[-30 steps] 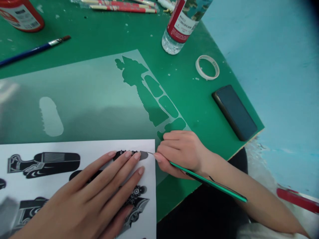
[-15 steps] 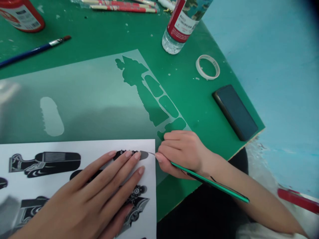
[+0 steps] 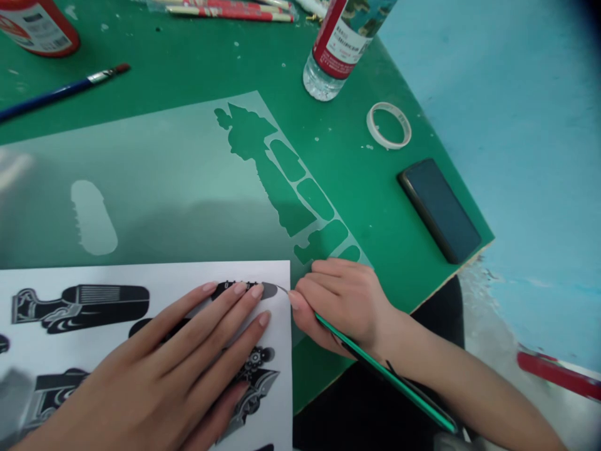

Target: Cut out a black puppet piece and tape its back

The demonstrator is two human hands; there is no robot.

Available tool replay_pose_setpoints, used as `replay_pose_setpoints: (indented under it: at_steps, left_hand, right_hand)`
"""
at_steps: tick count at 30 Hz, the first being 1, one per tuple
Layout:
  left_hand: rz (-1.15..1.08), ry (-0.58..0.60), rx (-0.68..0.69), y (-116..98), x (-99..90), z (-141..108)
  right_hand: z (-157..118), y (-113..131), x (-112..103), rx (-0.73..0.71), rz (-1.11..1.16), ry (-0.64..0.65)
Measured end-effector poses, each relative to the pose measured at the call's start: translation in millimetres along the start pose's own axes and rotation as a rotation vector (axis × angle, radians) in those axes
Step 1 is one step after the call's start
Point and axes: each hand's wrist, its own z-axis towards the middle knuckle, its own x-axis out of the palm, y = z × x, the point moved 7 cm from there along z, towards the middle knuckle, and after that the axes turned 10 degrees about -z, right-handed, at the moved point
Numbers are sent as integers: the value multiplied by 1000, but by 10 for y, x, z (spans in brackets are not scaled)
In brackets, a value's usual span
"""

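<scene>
A white sheet (image 3: 188, 274) printed with black patterned shapes lies at the lower left. My left hand (image 3: 173, 363) rests flat on it, fingers stretched out, fingertips over a dark oval shape with a grey end (image 3: 268, 290). At the sheet's right edge, my right hand (image 3: 338, 307) is closed around a slim green-handled tool (image 3: 389, 376). Its thin dark tip reaches the grey end of that oval; what sort of tool it is I cannot make out. Under the printed sheet lies a translucent sheet (image 3: 188, 156) with several cut-out openings along its right side.
Beyond the sheets are a blue paintbrush (image 3: 61, 94), a red bottle (image 3: 40, 28), wrapped sticks (image 3: 230, 12) and a water bottle (image 3: 335, 53). A tape roll (image 3: 389, 126) and a phone (image 3: 440, 210) lie near the right edge of the green table (image 3: 370, 194).
My right hand has come slightly down, uncovering more of the cut-out openings, and the tool's handle slopes more steeply. My left hand stays in place on the printed sheet.
</scene>
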Motion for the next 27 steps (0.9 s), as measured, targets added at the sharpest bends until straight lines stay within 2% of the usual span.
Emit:
replay_pose_setpoints:
  at_steps: [12, 19, 27]
  left_hand:
    - [3, -10, 0, 9, 4, 11]
    - [-22, -44, -22, 27, 5, 5]
    - [-30, -64, -7, 29, 3, 9]
  right_hand:
    - [-24, -6, 1, 8, 13, 0]
    - [-75, 89, 5, 208, -37, -9]
    - [-114, 126, -2, 236, -12, -55]
